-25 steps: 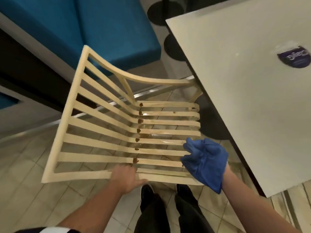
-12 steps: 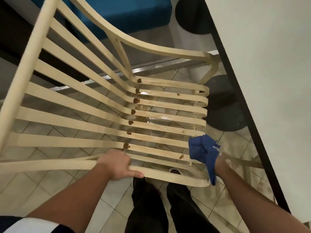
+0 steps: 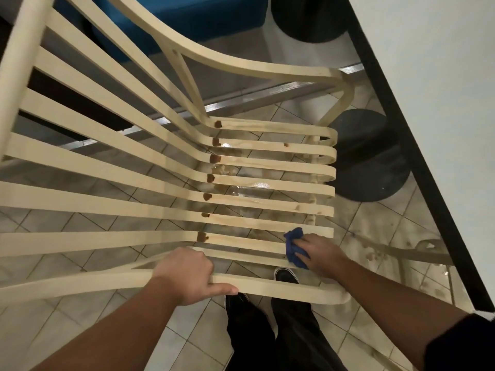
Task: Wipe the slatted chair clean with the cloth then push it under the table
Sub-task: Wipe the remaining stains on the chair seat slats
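A pale wooden slatted chair fills the left and middle of the view, its back to the left and its seat to the right. Brown spots run down the bend between seat and back. My left hand grips the chair's nearest side rail, thumb underneath. My right hand holds a bunched blue cloth and presses it on the near seat slats toward their right ends. The white table with a dark edge stands to the right of the chair.
A black round table base stands on the tiled floor just right of the seat's front. A blue padded bench lies beyond the chair at the top. My dark shoes and trousers are below the chair rail.
The view has closed in on the chair. My right hand has turned palm down and now presses the cloth flat onto the near seat slats. My left hand keeps its hold on the rail.
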Available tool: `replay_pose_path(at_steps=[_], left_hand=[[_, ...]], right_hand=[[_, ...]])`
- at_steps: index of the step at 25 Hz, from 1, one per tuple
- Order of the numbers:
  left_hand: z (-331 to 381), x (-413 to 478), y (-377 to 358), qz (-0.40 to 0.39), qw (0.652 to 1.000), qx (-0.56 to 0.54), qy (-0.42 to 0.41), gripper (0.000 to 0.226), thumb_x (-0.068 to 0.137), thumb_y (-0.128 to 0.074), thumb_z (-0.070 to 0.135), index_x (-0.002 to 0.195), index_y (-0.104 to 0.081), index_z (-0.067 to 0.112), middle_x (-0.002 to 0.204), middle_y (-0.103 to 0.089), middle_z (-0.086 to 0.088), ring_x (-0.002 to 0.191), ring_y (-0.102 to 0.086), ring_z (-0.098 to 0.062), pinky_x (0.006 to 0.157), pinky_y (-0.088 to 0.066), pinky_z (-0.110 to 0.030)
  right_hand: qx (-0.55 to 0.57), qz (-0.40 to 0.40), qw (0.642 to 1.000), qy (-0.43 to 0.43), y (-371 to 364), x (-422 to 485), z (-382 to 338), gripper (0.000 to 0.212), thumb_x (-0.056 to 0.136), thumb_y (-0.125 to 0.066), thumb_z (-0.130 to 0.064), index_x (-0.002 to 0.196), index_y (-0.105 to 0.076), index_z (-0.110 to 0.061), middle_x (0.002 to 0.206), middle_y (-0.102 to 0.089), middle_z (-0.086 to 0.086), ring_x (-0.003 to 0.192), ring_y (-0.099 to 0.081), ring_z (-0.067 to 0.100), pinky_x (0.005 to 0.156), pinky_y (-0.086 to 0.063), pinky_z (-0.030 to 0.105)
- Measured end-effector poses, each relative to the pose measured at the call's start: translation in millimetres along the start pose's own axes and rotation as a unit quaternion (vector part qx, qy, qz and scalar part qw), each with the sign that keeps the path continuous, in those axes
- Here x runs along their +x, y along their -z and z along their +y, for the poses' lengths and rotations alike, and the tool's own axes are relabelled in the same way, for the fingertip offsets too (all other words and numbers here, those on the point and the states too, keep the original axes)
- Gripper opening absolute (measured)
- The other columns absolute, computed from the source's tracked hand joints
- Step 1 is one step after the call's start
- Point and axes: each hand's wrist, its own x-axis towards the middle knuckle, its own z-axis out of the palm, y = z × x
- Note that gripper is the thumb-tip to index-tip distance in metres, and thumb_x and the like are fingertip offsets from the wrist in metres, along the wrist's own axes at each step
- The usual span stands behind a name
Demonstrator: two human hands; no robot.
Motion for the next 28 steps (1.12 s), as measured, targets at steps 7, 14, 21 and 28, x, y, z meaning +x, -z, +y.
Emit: replay_pose_path(at_steps=[7,14,21,28], left_hand=[[0.6,-2.0,-0.1,0.004,1.000,0.007,-0.009,0.103,0.074,-0.007,0.102,0.074,-0.065,0.016,0.071,-0.062,0.001,0.067,-0.057,-0.016,0.081,-0.051,-0.039],[1.0,-2.4,2.5,0.001,0.999,0.019,-0.031,0.104,0.076,-0.006,0.100,0.075,-0.066,0.015,0.070,-0.064,0.000,0.066,-0.060,-0.017,0.071,-0.046,-0.037],[0.6,-3.8,6.1,0.001,0.999,0.009,-0.038,0.095,0.079,-0.010,0.097,0.066,-0.056,0.015,0.064,-0.056,0.000,0.062,-0.053,-0.016,0.073,-0.042,-0.038],[-1.3,-2.7,2.2,0.007,1.000,-0.006,-0.029,0.097,0.079,-0.012,0.098,0.064,-0.057,0.014,0.064,-0.058,-0.003,0.058,-0.051,-0.018,0.079,-0.053,-0.042]], right_hand=[[-0.044,0.081,0.996,-0.005,-7.4,10.4,4.9,0.032,0.097,-0.049,-0.031,0.090,-0.073,-0.011,0.085,-0.065,0.010,0.072,-0.061,0.031,0.060,-0.050,0.039],[0.002,-0.048,0.995,-0.090,-15.9,21.7,-0.7,0.043,0.104,-0.040,-0.038,0.117,-0.065,-0.006,0.109,-0.067,0.014,0.098,-0.066,0.032,0.083,-0.055,0.043],[-0.008,-0.129,0.988,-0.084,-16.1,73.9,-37.8,0.039,0.110,-0.037,-0.038,0.131,-0.052,-0.009,0.131,-0.061,0.012,0.121,-0.057,0.030,0.098,-0.043,0.038],[-0.012,-0.089,0.995,-0.032,-22.5,127.9,-111.8,0.041,0.109,-0.032,-0.045,0.132,-0.047,-0.014,0.122,-0.062,0.012,0.109,-0.060,0.031,0.088,-0.048,0.041]])
